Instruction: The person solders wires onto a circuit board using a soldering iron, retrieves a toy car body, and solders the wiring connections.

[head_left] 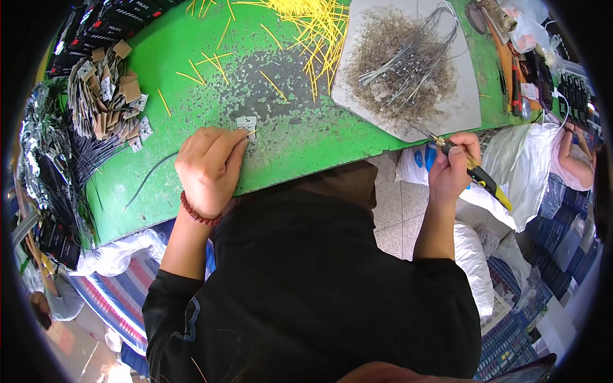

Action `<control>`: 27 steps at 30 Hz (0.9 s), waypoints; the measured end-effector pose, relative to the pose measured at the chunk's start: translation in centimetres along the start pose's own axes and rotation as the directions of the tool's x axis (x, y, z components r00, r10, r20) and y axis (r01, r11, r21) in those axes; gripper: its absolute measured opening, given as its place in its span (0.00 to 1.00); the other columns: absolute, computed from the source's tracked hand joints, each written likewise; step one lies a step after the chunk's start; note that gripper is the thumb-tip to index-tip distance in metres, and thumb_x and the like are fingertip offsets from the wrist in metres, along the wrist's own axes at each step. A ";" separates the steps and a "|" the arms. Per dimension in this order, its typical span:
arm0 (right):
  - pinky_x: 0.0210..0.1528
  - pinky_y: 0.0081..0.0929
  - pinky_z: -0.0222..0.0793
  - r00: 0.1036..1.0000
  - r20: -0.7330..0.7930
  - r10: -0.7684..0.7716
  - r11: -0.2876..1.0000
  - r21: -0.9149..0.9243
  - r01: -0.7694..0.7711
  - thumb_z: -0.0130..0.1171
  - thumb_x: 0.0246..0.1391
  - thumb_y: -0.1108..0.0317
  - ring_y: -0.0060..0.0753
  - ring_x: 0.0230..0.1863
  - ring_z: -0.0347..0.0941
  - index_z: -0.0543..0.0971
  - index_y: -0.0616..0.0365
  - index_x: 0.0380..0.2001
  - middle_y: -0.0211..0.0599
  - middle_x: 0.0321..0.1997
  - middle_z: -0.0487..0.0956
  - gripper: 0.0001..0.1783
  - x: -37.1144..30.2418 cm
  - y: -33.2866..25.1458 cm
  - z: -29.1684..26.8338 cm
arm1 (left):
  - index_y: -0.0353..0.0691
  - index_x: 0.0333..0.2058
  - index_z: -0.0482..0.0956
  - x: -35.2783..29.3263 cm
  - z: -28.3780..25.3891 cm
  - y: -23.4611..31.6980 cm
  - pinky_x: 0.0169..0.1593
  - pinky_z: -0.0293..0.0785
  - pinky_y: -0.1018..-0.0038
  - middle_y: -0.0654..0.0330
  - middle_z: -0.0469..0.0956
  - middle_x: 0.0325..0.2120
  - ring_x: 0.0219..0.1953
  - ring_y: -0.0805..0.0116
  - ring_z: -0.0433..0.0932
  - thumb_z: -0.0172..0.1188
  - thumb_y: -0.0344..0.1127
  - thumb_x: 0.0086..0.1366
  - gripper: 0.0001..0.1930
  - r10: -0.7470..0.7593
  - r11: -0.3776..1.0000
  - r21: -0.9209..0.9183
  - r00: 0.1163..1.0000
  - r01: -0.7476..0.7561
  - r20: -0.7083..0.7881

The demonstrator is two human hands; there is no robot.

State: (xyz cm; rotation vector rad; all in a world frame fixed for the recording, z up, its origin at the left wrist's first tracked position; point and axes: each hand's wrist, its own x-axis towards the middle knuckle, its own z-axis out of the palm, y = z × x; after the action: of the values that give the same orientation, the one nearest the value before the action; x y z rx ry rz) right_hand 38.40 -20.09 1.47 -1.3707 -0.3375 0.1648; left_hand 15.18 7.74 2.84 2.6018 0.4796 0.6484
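Observation:
My right hand (450, 167) is closed around the yellow-and-black handle of a soldering iron (485, 180). Its metal tip points up and left, over the lower edge of a pale board (469, 96). On that board lie dark crumbs and a loose bundle of thin grey wire (408, 60), perhaps solder. At the table, my left hand (209, 163) is pinched shut at a small pale circuit board (246, 122). A short yellow wire end (252, 132) sticks out by its fingertips. From under this hand a dark wire (150, 175) curves left over the table.
Yellow wires (313, 29) are heaped at the far edge of the green table (159, 201), several scattered nearer. At left stand stacked small boards with brown backing (102, 96) and dark wires. Tools (516, 83) lie at the far right. A white sack (517, 159) is beside my right hand. Other people sit at both sides.

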 end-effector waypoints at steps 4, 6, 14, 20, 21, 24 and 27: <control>0.23 0.13 0.60 0.998 0.015 -0.061 0.998 -0.032 0.061 0.51 0.43 0.79 0.16 0.17 0.63 0.71 0.65 0.30 0.32 0.22 0.71 0.07 0.1 0.6 0.0 | 0.39 0.30 0.83 -0.4 0.2 -0.1 0.32 0.72 0.69 0.59 0.78 0.24 0.27 0.62 0.77 0.68 0.22 0.47 0.10 0.005 0.999 -0.047 0.999 -0.007 -0.047; 0.24 0.12 0.61 0.998 0.031 -0.058 0.998 -0.033 0.059 0.51 0.43 0.79 0.16 0.17 0.64 0.71 0.65 0.30 0.32 0.22 0.71 0.07 0.1 0.6 -0.1 | 0.39 0.30 0.83 -1.1 -0.3 0.1 0.32 0.72 0.70 0.59 0.78 0.24 0.27 0.62 0.77 0.68 0.22 0.48 0.09 -0.098 0.992 -0.091 0.994 0.093 -0.052; 0.26 0.13 0.62 0.992 0.079 -0.102 0.989 -0.100 0.110 0.51 0.40 0.81 0.17 0.19 0.65 0.71 0.64 0.30 0.34 0.27 0.72 0.09 0.1 0.7 -0.7 | 0.37 0.29 0.81 -1.9 -1.5 -0.3 0.33 0.71 0.71 0.58 0.78 0.24 0.27 0.61 0.76 0.67 0.21 0.49 0.08 -0.177 0.976 -0.132 0.984 0.171 -0.036; 0.28 0.15 0.65 0.981 0.152 -0.122 0.976 -0.159 0.146 0.50 0.43 0.80 0.20 0.22 0.66 0.71 0.64 0.32 0.37 0.26 0.73 0.08 -0.1 0.7 -0.4 | 0.36 0.28 0.80 -1.8 -1.6 -0.7 0.33 0.72 0.70 0.57 0.78 0.25 0.28 0.60 0.76 0.66 0.21 0.50 0.06 -0.183 0.970 -0.172 0.983 0.174 -0.035; 0.28 0.15 0.63 0.981 0.122 -0.148 0.967 -0.191 0.169 0.52 0.44 0.78 0.20 0.22 0.66 0.71 0.64 0.32 0.36 0.26 0.72 0.08 -0.3 0.7 -0.1 | 0.36 0.28 0.80 -1.9 -1.6 -0.8 0.33 0.72 0.70 0.57 0.78 0.25 0.28 0.60 0.76 0.66 0.21 0.50 0.06 -0.190 0.969 -0.168 0.981 0.181 -0.038; 0.25 0.15 0.56 0.971 0.139 -0.195 0.978 -0.043 0.202 0.57 0.48 0.70 0.19 0.20 0.60 0.70 0.63 0.33 0.33 0.24 0.69 0.11 -0.5 0.3 0.7 | 0.37 0.27 0.79 -2.1 -1.7 -0.9 0.35 0.73 0.69 0.57 0.77 0.25 0.30 0.59 0.76 0.66 0.21 0.49 0.06 -0.203 0.970 -0.147 0.977 0.191 -0.067; 0.30 0.17 0.62 0.987 0.148 -0.062 0.998 -0.018 0.066 0.60 0.45 0.70 0.22 0.24 0.66 0.71 0.63 0.35 0.35 0.28 0.72 0.14 -1.5 -0.7 2.6 | 0.39 0.27 0.79 -1.7 -1.1 -1.4 0.38 0.74 0.67 0.57 0.77 0.29 0.34 0.58 0.77 0.67 0.24 0.49 0.06 -0.138 0.980 -0.152 0.987 0.125 -0.077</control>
State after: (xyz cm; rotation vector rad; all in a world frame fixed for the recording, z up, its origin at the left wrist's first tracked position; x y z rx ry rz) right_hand 36.04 -18.29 2.34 -1.3713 -0.5077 0.2099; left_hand 12.87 8.52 2.48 2.3886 0.6024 0.7266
